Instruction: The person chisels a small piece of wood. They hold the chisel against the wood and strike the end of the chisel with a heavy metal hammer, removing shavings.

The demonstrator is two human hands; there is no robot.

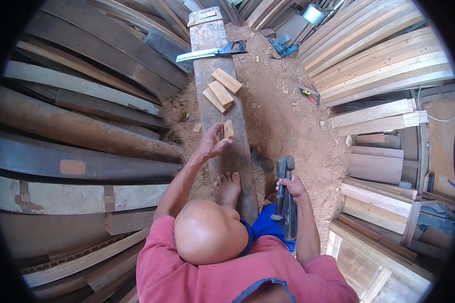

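Observation:
My left hand (213, 143) grips a small wood block (228, 130) between thumb and fingers, over a long worn plank bench (222, 65). My right hand (294, 187), beside the bench, is closed round a hammer (290, 217) with its head up. Alongside the hammer, in the same grip, is a second dark bar-like tool (277, 216) with a flared lower end; its kind cannot be made out. Farther along the bench lie several short wood pieces (227, 80), partly overlapping. My bare foot (228, 188) rests on the bench's near part.
A handsaw (212, 53) lies across the far bench, its handle past the right edge. On the shavings-covered floor (308, 146) are a blue power tool (284, 46) and a red-handled tool (308, 95). Stacked boards (86, 146) line the left, more timber (379, 65) the right.

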